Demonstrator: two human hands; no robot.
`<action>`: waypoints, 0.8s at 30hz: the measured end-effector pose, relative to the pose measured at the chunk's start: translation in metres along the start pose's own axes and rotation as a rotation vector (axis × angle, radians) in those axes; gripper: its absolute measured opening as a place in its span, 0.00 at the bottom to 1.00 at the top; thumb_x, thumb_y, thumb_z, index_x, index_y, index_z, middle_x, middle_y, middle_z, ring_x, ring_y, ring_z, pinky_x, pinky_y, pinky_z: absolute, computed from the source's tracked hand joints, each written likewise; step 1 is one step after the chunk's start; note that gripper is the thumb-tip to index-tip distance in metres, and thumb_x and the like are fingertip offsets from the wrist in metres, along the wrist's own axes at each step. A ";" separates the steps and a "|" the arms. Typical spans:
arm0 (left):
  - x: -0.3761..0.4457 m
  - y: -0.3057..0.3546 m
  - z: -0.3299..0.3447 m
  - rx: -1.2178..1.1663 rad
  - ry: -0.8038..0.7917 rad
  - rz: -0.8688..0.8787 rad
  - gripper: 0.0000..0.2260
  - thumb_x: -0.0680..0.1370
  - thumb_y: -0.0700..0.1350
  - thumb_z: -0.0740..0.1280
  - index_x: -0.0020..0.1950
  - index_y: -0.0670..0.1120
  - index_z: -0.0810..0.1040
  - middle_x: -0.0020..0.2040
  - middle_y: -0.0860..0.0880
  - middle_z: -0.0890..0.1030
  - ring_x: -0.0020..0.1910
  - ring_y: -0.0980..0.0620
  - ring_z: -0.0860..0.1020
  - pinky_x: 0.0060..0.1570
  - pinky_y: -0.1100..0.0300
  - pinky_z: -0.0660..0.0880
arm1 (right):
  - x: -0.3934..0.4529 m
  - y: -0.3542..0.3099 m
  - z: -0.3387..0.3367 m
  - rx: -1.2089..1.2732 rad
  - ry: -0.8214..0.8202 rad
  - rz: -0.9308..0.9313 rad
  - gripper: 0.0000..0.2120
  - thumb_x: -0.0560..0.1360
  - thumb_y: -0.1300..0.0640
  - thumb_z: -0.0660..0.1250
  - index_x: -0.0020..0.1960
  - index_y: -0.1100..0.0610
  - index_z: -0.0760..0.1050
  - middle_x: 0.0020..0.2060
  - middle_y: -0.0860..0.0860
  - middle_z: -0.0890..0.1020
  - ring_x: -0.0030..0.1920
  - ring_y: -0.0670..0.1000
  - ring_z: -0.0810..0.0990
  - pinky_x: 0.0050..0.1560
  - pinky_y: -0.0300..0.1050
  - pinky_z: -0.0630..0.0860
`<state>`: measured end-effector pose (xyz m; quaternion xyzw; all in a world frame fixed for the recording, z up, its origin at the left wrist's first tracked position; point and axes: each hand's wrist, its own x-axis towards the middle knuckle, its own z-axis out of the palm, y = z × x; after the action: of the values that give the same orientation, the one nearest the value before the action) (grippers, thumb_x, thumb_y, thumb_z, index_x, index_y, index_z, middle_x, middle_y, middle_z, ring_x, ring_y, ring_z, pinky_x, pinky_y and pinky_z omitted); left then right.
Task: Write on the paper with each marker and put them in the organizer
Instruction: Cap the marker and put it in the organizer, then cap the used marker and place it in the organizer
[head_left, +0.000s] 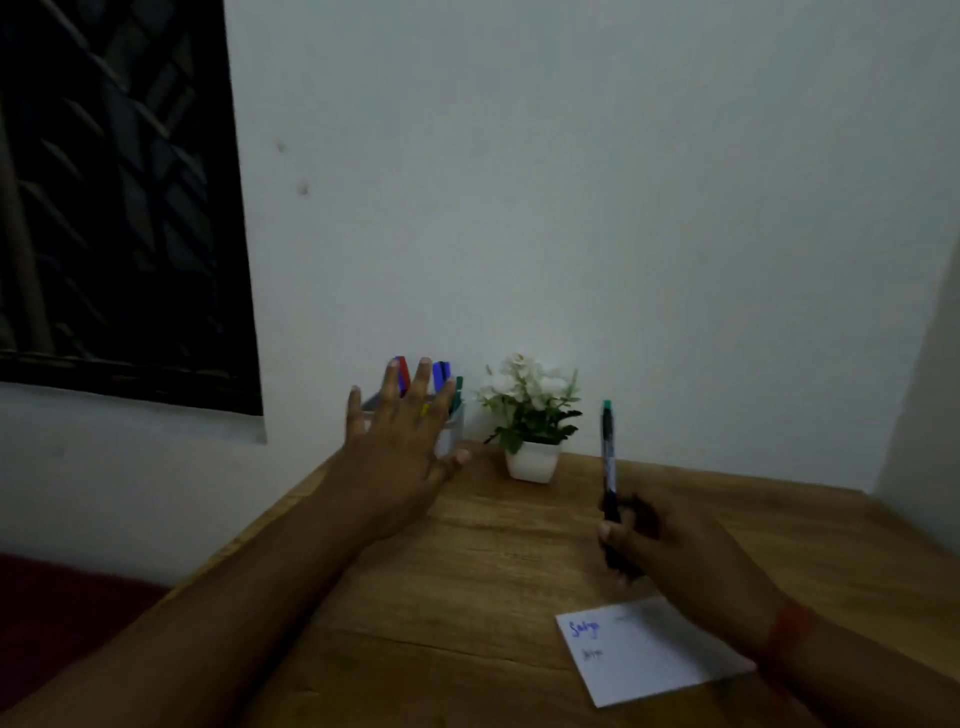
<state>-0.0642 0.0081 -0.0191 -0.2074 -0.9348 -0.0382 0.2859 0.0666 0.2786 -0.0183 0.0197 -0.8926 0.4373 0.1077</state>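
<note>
A wooden table (467, 561) carries a paper (649, 654), an organizer (451, 434) and a potted plant (532, 460).

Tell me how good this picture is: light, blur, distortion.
Head view: dim, flat light, no glare, colours muted. The right hand gripping the green-capped marker is motion-blurred; the open left hand is soft. Writing on the paper is too small to read. Wide-angle bend slants the window frame and table edges.
</note>
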 end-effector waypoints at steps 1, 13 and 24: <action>-0.003 -0.018 0.001 0.021 -0.013 -0.033 0.36 0.73 0.71 0.35 0.78 0.58 0.32 0.77 0.51 0.28 0.75 0.47 0.26 0.73 0.34 0.37 | 0.010 -0.007 0.005 -0.060 -0.005 -0.044 0.03 0.79 0.55 0.69 0.52 0.49 0.77 0.37 0.52 0.86 0.34 0.45 0.85 0.37 0.37 0.80; -0.028 -0.089 0.021 -0.033 -0.095 -0.168 0.37 0.66 0.74 0.23 0.72 0.60 0.23 0.73 0.54 0.22 0.73 0.47 0.23 0.72 0.36 0.33 | 0.175 -0.107 0.085 -0.637 0.226 -0.401 0.12 0.82 0.54 0.63 0.56 0.58 0.84 0.47 0.57 0.83 0.49 0.56 0.81 0.49 0.44 0.74; -0.025 -0.091 0.025 0.007 -0.164 -0.156 0.34 0.74 0.70 0.35 0.75 0.58 0.26 0.76 0.51 0.26 0.74 0.45 0.24 0.71 0.34 0.32 | 0.264 -0.162 0.116 -1.151 0.067 -0.435 0.08 0.77 0.62 0.67 0.54 0.61 0.81 0.52 0.60 0.81 0.50 0.61 0.82 0.51 0.51 0.81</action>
<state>-0.0958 -0.0787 -0.0495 -0.1352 -0.9685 -0.0399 0.2053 -0.1903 0.1031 0.0937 0.1262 -0.9571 -0.1463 0.2160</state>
